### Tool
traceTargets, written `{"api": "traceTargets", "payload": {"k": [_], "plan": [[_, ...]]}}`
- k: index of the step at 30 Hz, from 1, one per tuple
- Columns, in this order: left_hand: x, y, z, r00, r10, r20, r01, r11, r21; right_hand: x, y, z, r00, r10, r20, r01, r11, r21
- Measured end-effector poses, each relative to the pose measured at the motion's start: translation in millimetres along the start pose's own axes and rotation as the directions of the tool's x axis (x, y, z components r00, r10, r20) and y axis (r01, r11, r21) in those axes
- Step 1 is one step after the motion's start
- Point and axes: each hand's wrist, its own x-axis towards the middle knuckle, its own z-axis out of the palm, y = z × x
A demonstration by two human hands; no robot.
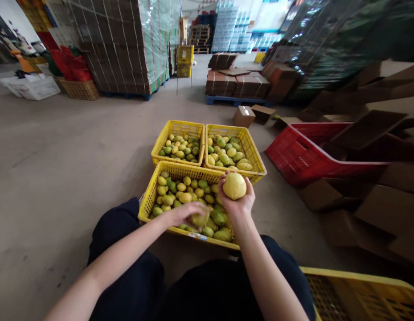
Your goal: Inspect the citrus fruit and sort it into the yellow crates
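Note:
My right hand is cupped from below around a large, round, pale-yellow fruit, held above the right side of the near yellow crate. Blurred by motion, my left hand curls over a yellow-green fruit above that crate's front part. Many yellow and green fruits fill the near crate; their exact kind I cannot make out. Behind it, side by side, stand a left yellow crate and a right yellow crate, both holding similar fruits.
A red crate with cardboard stands to the right, beside piled cardboard boxes. Another yellow crate is at the lower right. Flattened cardboard on a blue pallet and a wrapped stack stand farther back.

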Motion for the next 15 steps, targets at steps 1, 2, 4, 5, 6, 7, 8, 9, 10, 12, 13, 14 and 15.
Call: {"api": "traceTargets", "payload": {"k": [1, 2, 4, 5, 6, 7, 8, 9, 10, 12, 13, 14, 15], "plan": [[-3, -14, 3.9, 0.997, -0.07, 0.044, 0.066, 0.993, 0.1, 0, -3, -1, 1.0, -0.005, 0.012, 0.005, 1.0, -0.012], [-6, -29, 7.8, 0.979, -0.176, 0.104, 0.146, 0.957, 0.253, 1, -4, -1, 1.0, -0.005, 0.019, 0.005, 1.0, -0.027], [-8, -57, 14.6, 0.897, -0.389, 0.208, 0.245, 0.831, 0.499, 1, -4, -2, 1.0, -0.004, 0.013, 0.005, 0.999, -0.051], [-8, -67, 16.8, 0.85, -0.48, 0.218, 0.282, 0.763, 0.581, 1, -3, -2, 1.0, -0.003, 0.0, 0.003, 0.998, -0.057], [-6, -72, 17.9, 0.825, -0.52, 0.221, 0.291, 0.727, 0.622, 1, -2, -2, 1.0, 0.001, -0.018, -0.003, 0.998, -0.058], [-2, -71, 17.5, 0.827, -0.516, 0.222, 0.289, 0.73, 0.619, 1, -1, -1, 0.999, 0.007, -0.04, -0.01, 0.998, -0.056], [3, -64, 15.4, 0.863, -0.461, 0.206, 0.277, 0.774, 0.57, 2, 0, -1, 0.998, 0.012, -0.062, -0.015, 0.998, -0.053], [8, -51, 11.2, 0.922, -0.346, 0.173, 0.236, 0.856, 0.46, 2, 1, -1, 0.997, 0.014, -0.079, -0.018, 0.998, -0.052], [14, -32, 4.9, 0.975, -0.194, 0.105, 0.154, 0.938, 0.309, 2, 2, -1, 0.996, 0.013, -0.087, -0.018, 0.998, -0.055], [22, 13, -13.6, 0.978, 0.14, -0.155, -0.154, 0.985, -0.081, 4, 3, -2, 0.997, 0.01, -0.083, -0.015, 0.997, -0.07], [24, 35, -24.6, 0.945, 0.228, -0.236, -0.265, 0.954, -0.14, 4, 3, -3, 0.997, 0.01, -0.077, -0.016, 0.997, -0.077], [24, 54, -35.7, 0.913, 0.263, -0.311, -0.326, 0.93, -0.169, 5, 3, -4, 0.997, 0.012, -0.074, -0.018, 0.997, -0.079], [22, 68, -45.7, 0.869, 0.28, -0.409, -0.393, 0.892, -0.224, 6, 3, -5, 0.997, 0.015, -0.075, -0.021, 0.997, -0.075]]}}
